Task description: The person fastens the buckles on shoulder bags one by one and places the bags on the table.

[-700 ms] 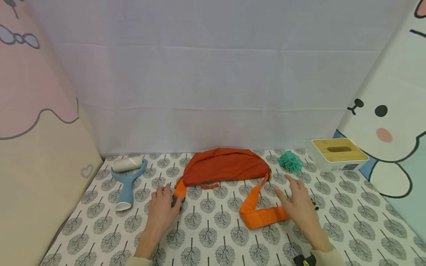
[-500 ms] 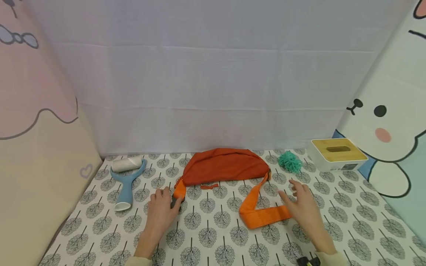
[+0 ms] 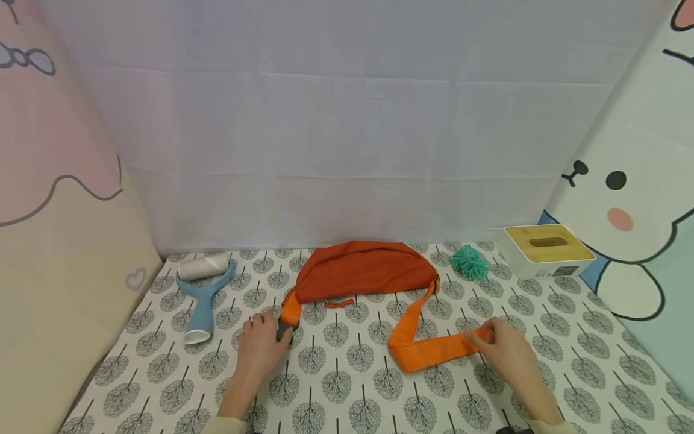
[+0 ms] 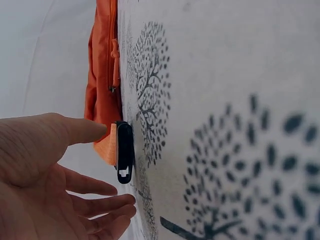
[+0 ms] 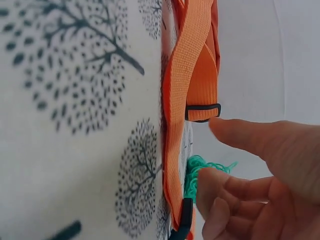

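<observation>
A roller (image 3: 203,304) lies leftmost on the table (image 3: 347,416); the left hand (image 3: 257,346), fingers loosely spread, is beside a buckle (image 4: 125,152); the bag (image 3: 368,271) lies farther back, its strap (image 3: 428,352) reaching the right hand (image 3: 508,349) (whether it grips, I cannot tell); a box (image 3: 542,262) stands rightmost.

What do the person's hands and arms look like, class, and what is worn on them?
The left hand and right hand are ungloved. Pale cream sleeves show at the head view's bottom edge. Beside the right sleeve, a dark item is mostly cut off.
</observation>
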`<state>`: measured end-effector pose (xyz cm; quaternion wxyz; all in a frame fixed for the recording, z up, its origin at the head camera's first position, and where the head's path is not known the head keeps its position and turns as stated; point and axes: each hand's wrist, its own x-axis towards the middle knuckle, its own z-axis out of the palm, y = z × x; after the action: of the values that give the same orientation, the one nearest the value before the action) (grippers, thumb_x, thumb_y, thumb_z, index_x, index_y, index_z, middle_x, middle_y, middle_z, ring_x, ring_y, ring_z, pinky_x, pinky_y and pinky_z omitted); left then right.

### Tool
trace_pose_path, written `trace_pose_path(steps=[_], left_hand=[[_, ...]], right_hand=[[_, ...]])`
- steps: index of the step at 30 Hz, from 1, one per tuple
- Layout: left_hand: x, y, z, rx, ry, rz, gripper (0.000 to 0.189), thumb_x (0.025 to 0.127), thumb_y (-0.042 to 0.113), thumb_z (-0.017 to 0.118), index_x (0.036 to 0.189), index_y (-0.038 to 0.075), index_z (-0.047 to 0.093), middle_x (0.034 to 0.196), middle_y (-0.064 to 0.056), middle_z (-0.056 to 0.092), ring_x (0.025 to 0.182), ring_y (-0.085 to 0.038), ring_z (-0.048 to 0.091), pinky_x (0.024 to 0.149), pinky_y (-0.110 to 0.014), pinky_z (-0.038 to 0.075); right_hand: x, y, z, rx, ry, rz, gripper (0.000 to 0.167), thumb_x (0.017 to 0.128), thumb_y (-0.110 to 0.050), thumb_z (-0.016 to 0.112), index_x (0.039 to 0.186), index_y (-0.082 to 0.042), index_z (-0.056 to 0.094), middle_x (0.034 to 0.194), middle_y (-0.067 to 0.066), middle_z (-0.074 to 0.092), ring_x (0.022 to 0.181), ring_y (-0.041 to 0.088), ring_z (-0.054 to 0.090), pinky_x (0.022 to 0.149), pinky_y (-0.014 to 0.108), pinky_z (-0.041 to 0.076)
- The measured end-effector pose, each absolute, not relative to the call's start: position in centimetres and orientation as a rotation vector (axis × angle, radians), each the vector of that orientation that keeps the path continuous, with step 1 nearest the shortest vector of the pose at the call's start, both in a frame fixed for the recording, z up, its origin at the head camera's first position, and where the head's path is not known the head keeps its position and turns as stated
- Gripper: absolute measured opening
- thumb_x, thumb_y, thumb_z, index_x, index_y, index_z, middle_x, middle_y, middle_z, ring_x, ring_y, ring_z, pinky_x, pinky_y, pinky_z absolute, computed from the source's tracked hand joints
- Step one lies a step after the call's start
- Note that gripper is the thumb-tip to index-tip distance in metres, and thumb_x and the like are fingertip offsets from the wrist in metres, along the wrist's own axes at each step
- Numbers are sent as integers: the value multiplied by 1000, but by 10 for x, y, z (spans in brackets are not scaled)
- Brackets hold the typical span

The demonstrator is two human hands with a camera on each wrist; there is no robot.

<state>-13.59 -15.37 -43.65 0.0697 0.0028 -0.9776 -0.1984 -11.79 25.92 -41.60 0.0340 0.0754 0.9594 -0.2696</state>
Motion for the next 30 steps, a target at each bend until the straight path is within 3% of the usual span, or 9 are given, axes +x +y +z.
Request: trace_pose_path(steps=[7,13,20,30], left_hand=[[-140,-151,-435,-1,-3002,-566,46,90,23,68,108,-18,58,103,-35,54,93,-49,53,75,-60,47],[-141,-149,-433,-18,-3011,-574,34,88,20,71,92,-12,60,94,-31,53,83,-44,52,66,-55,48],[-144,-147,-431,-7,-3043,-581,28,88,18,72,80,-5,58,88,-25,50,79,-39,49,63,-52,45],[-145,-140,-429,15,-3046,-557,26,86,15,74,82,-6,60,87,-24,52,79,-38,51,62,-52,46]], right_hand=[[-112,268,-416,337,2848,-781,45,88,-45,68,67,-10,51,55,-3,39,49,12,36,46,26,30],[-109,282,-417,400,2814,-697,52,91,-50,63,55,-17,44,49,-6,36,44,9,32,42,22,26],[-110,297,-420,461,2770,-681,54,91,-52,60,54,-17,43,48,-5,36,44,9,29,43,20,24],[-119,298,-421,521,2792,-626,56,93,-56,54,59,-13,44,51,-2,37,44,12,35,42,21,27]])
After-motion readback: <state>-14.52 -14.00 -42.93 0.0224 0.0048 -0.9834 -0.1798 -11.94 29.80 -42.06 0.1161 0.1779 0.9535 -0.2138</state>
